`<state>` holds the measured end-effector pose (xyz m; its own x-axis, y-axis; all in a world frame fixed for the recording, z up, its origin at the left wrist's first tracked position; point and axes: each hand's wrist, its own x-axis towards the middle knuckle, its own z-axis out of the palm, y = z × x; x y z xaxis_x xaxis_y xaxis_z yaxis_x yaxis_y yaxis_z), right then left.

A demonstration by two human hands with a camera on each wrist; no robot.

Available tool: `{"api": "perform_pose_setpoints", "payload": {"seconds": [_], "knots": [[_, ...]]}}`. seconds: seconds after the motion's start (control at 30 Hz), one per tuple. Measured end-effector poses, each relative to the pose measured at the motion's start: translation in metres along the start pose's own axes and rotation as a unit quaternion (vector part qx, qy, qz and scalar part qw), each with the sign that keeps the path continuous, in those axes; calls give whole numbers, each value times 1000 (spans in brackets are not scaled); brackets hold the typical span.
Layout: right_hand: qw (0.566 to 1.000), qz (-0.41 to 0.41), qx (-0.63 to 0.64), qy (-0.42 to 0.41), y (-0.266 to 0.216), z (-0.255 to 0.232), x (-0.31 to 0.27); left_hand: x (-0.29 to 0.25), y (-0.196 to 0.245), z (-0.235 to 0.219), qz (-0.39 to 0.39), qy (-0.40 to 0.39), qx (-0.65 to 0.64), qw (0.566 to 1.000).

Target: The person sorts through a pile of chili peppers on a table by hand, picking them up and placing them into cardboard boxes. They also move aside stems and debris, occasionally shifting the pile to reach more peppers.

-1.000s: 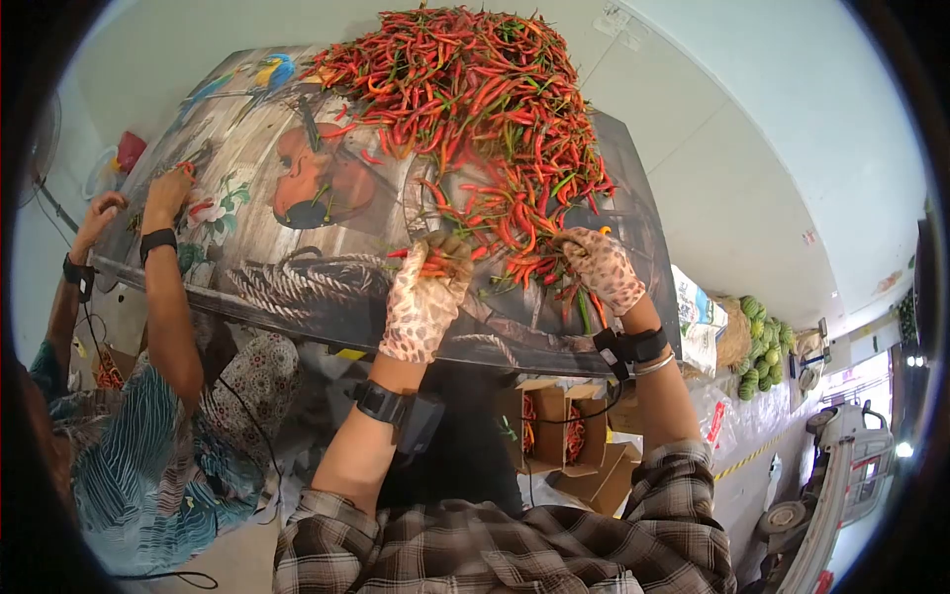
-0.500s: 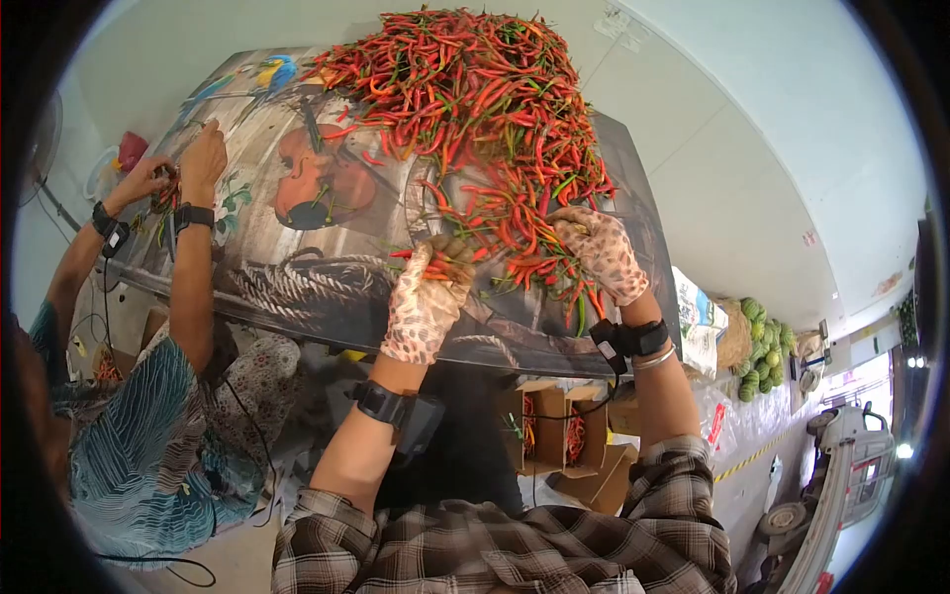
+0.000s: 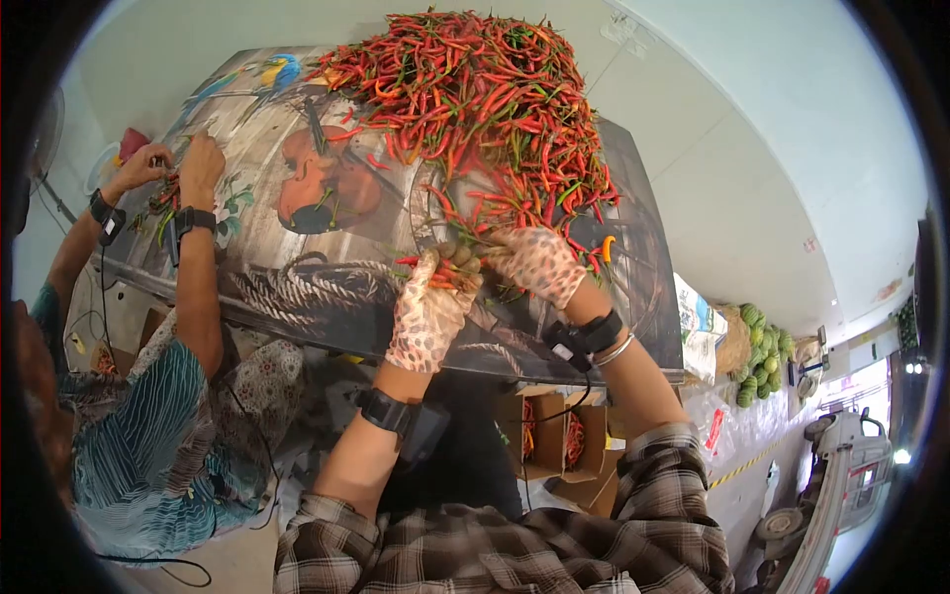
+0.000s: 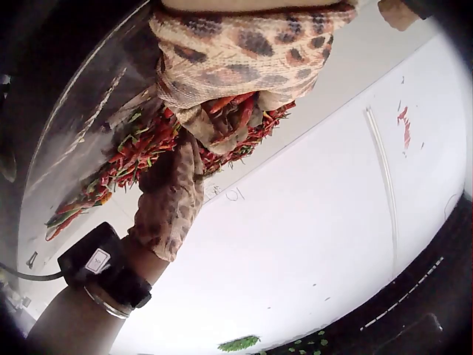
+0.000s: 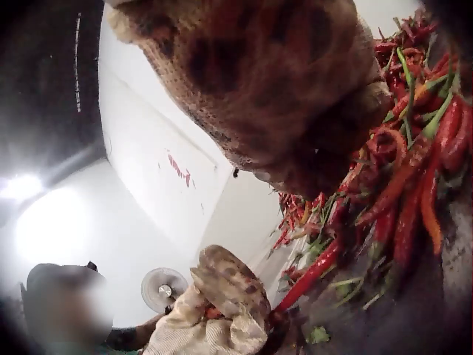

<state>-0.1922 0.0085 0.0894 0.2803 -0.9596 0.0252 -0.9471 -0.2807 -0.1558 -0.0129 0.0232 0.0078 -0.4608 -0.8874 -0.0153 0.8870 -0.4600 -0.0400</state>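
In the head view my left hand [image 3: 430, 317], in a leopard-print glove, holds several red chilies [image 3: 450, 277] in curled fingers above the table's near part. Some of the chilies also show between the glove's fingers in the left wrist view. My right hand [image 3: 542, 265], gloved alike, has come close beside the left, its fingertips right at the left fingers. Its fingers are bent down and their undersides are hidden, so I cannot tell whether they pinch a chili. Beyond both hands rises a big heap of red chilies [image 3: 485, 89] with green stems, its loose edge [image 5: 414, 170] close by the right hand.
The table [image 3: 247, 213] has a printed cover with a violin and rope. At left, another person's bare hands [image 3: 203, 163] work over a few chilies. Below the table edge stand cardboard boxes [image 3: 594, 436] with chilies inside. Watermelons [image 3: 760, 356] lie off to the right.
My right hand has moved left from the heap's near edge to the left hand. My left hand stays nearly in place, still gripping chilies. The other person's hands have come together.
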Motion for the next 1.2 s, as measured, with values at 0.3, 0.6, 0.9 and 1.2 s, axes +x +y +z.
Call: {"api": "perform_pose_setpoints", "payload": {"seconds": [0.3,0.6,0.9,1.2], "knots": [[999,21,31,40,-4,10,13,2,0,-6,1,-10,18,1000],[988,33,128,82,7,-14,5,-1,-2,0,8,13,23,1000],[963,-25,263,54,-37,-28,-21,2,-6,-4,-7,7,77,997],[942,-123,304,67,-22,-20,-14,4,-7,-2,-8,0,30,1000]]}}
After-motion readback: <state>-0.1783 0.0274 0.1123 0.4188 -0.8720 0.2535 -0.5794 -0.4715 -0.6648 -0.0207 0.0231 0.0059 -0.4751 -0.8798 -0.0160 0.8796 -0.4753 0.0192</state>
